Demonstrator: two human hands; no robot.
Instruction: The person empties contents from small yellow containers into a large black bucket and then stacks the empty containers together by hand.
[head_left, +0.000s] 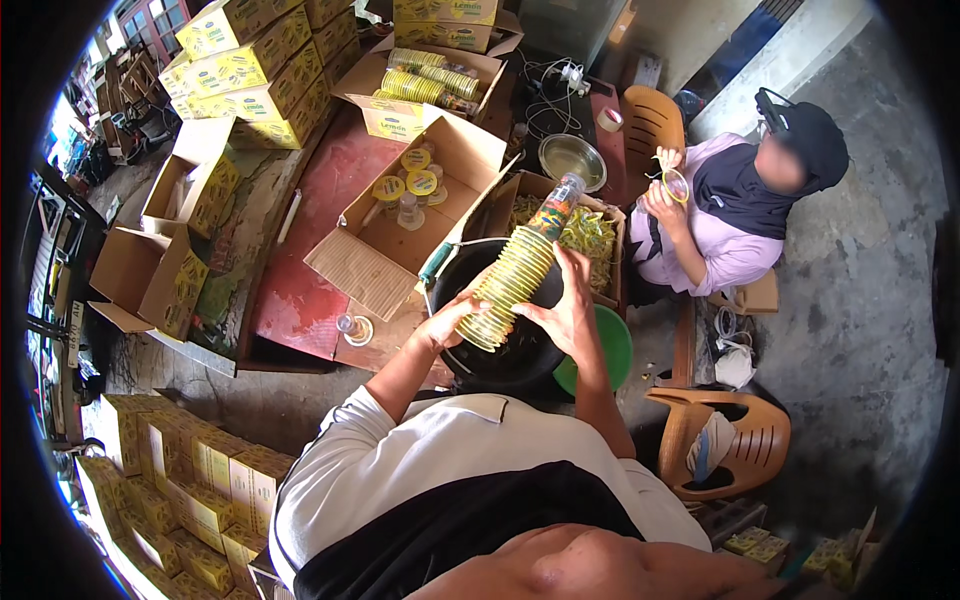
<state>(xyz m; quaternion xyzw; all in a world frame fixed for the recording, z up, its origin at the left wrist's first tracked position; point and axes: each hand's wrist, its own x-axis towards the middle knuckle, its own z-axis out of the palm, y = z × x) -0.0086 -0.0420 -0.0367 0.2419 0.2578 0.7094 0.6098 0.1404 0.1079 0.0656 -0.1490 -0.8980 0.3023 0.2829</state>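
Observation:
A long stack of nested clear plastic cups with yellow rims is tilted in front of me, over a black bucket. My left hand grips its lower left side, the thumb lying across the rims. On the right side my right hand touches the stack with thumb and fingertips spread along it. Cups with a colourful printed wrap form the far end of the stack. The bucket's wire handle has a green grip. Part of each hand is hidden behind the cups.
An open carton with several lidded cups stands on the red table; a single cup stands nearby. At right, a box of yellow-green strips, a green basin, a metal bowl and a seated person holding a cup.

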